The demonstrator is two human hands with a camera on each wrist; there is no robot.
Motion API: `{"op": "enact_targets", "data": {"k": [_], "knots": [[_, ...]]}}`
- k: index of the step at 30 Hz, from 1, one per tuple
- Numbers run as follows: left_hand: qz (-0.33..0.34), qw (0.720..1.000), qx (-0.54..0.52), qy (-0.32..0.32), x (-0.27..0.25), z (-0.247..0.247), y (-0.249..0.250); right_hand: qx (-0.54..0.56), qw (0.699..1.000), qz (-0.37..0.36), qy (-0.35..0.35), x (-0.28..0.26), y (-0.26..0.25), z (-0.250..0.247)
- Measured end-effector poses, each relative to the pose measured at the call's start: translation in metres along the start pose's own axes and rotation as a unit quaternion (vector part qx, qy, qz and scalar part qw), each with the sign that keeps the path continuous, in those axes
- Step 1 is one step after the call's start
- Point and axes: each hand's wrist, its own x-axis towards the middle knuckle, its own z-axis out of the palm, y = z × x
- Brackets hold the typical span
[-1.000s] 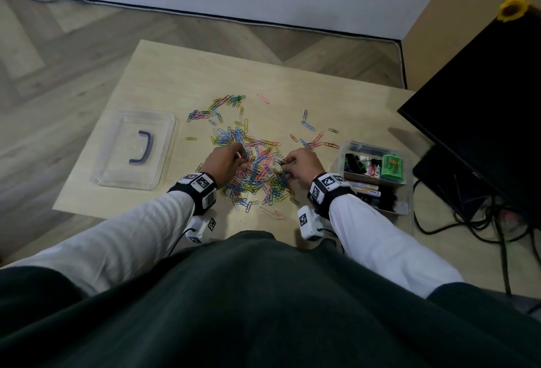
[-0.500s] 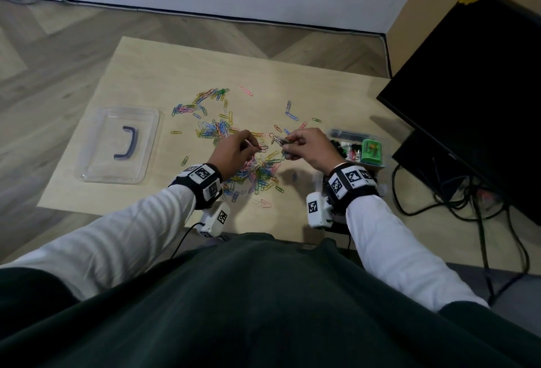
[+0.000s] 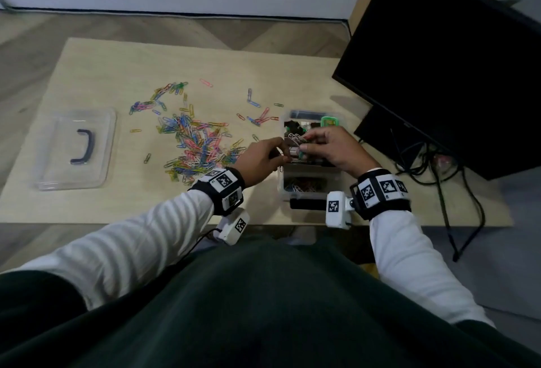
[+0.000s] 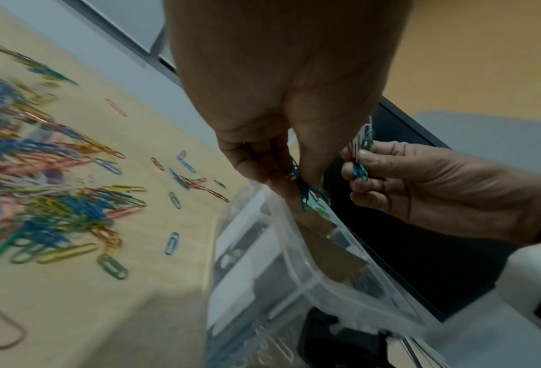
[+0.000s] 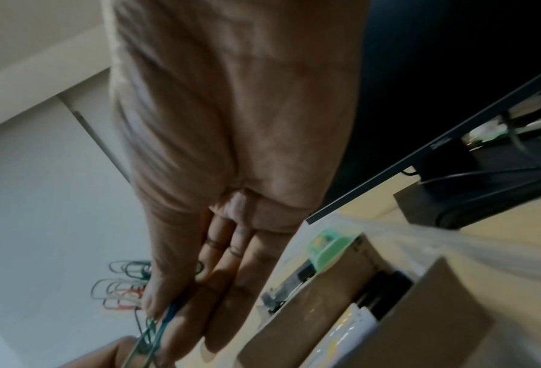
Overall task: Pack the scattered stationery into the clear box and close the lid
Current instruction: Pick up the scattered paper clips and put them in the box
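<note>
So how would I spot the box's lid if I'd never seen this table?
Start at the wooden table and go to its left end, well away from the paper clips and both hands. The lid lies flat there on its own: a clear plastic rectangle, the only thing with a dark curved handle in its middle.

Paper clips [image 3: 193, 145]: mixed blue, pink, yellow, green, white, scattered on table [image 3: 117, 75], which is noted as pale light wood. Clear box [image 3: 310, 189]: transparent, w/ a green item [image 3: 329, 121] at far end and brown card dividers [image 5: 341, 274] inside. Lid [image 3: 76, 148]: transparent, dark navy handle. Clips pinched in left hand [image 3: 260, 158]: blue, green. Clips in right hand [image 3: 333, 151]: white, green, red. Sleeves [image 3: 131, 244]: white. Wrist bands [image 3: 225, 183]: black, w/ black-and-white square marker patterns. Monitor [image 3: 453, 60]: black. Floor: grey-brown herringbone wood pattern.
</note>
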Motion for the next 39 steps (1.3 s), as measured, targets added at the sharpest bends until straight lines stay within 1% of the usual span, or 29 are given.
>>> {"op": "enact_targets", "data": {"k": [4,7,8,10,13,16,18,21,25,31,39], "knots": [[0.041,0.994,0.098,-0.026,0.006,0.022,0.012,-0.005,1.000,0.016,0.011,-0.018,0.020,-0.017],[0.077,0.972,0.219,-0.044,0.011,0.034,0.015,0.000,0.999,0.030,0.015,-0.027,0.033,-0.026],[0.075,0.964,0.252,-0.048,0.012,0.037,0.016,-0.006,0.999,0.035,0.018,-0.029,0.036,-0.029],[0.063,0.956,0.281,-0.048,0.012,0.042,0.019,-0.037,0.998,0.048,0.019,-0.032,0.043,-0.033],[0.052,0.957,0.284,-0.020,0.012,0.048,0.020,-0.120,0.991,0.062,0.007,-0.035,0.052,-0.039],[0.036,0.960,0.277,0.005,0.014,0.048,0.016,-0.225,0.973,0.056,0.008,-0.036,0.052,-0.040],[0.039,0.963,0.266,0.001,0.015,0.047,0.014,-0.287,0.957,0.049,0.007,-0.036,0.049,-0.038],[0.045,0.965,0.259,-0.004,0.016,0.045,0.017,-0.339,0.940,0.048,0.004,-0.033,0.045,-0.032],[0.044,0.963,0.267,-0.013,0.016,0.045,0.019,-0.419,0.906,0.059,0.000,-0.032,0.039,-0.028],[0.052,0.961,0.270,-0.013,0.017,0.047,0.017,-0.415,0.906,0.083,-0.024,-0.030,0.038,-0.030],[0.049,0.965,0.258,-0.008,0.018,0.050,0.017,-0.342,0.938,0.044,-0.021,-0.027,0.025,-0.027]]}}
